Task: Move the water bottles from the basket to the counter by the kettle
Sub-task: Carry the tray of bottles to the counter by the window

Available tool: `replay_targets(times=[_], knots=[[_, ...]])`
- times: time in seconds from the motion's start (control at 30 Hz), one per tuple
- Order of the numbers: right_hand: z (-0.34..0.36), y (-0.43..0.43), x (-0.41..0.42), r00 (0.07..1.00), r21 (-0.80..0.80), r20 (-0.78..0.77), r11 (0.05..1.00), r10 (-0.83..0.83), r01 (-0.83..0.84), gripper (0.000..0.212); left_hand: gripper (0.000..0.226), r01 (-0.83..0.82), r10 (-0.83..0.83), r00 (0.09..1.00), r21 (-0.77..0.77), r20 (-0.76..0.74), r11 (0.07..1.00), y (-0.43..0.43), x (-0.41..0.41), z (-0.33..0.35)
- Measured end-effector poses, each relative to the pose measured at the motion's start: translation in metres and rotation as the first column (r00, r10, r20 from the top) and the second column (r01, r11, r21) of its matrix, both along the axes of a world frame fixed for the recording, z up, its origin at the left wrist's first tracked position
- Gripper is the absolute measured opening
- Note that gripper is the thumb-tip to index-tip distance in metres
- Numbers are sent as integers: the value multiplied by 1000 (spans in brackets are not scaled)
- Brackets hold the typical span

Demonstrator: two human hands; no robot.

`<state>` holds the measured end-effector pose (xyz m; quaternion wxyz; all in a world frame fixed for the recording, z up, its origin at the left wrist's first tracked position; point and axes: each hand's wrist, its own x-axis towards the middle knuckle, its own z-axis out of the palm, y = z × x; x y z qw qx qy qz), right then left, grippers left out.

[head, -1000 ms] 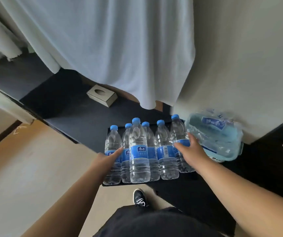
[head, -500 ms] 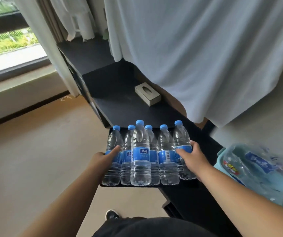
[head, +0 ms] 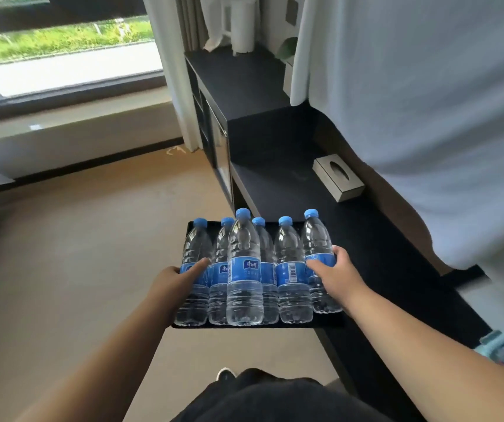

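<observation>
Head view, hands [head: 177,277] [head: 337,271] flanking bottles [head: 244,269], tray [head: 323,322] overhanging counter [head: 375,248]

One head-worn wide view looks forward and steeply down, close over the black tray [head: 329,323]. The window [head: 61,50] lies far left, perhaps blurred.

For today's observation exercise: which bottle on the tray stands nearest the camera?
The third bottle from the left: it stands in front of the row, its label fully visible.
</observation>
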<state>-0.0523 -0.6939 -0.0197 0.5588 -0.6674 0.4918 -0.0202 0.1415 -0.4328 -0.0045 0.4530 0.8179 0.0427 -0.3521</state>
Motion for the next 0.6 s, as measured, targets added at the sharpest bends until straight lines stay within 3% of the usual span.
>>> replay_targets(times=[0.3,0.6], knots=[[7,33,127,973,22,129,980,192,-196,90,51,-92,89,994,31,67,995,62,90,2],[-15,44,214,945,50,86,946,316,-321,102,44,-220,220,975,6,22,976,96,134,-17]])
